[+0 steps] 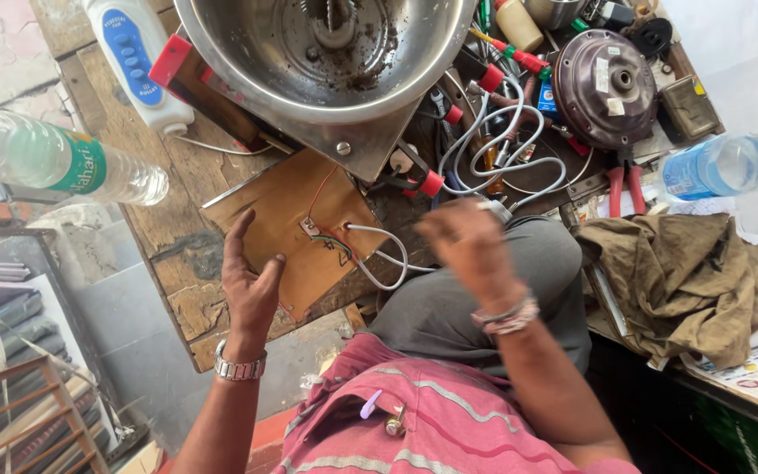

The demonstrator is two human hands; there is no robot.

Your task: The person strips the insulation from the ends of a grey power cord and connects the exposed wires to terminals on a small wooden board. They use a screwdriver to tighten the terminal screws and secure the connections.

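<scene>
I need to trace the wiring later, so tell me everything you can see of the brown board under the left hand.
The brown board is a thin, flat sheet, like hardboard or card, lying tilted on the worn wooden bench, one corner tucked under the steel machine base. A small metal fitting sits near its middle, with red and green wires and a white cable running off it. The left hand rests open on its lower edge.

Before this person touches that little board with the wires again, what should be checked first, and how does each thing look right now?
1. Left hand free: ok, open, resting on the brown board.
2. Right hand free: cannot tell, blurred.
3. White cable reaches the board's small part: ok.
4. Steel bowl clear of the board: not ok, its base overlaps the top edge.
5. Red-handled pliers within reach: ok, on the bench at right.
6. Plastic bottle steady: cannot tell.
</scene>
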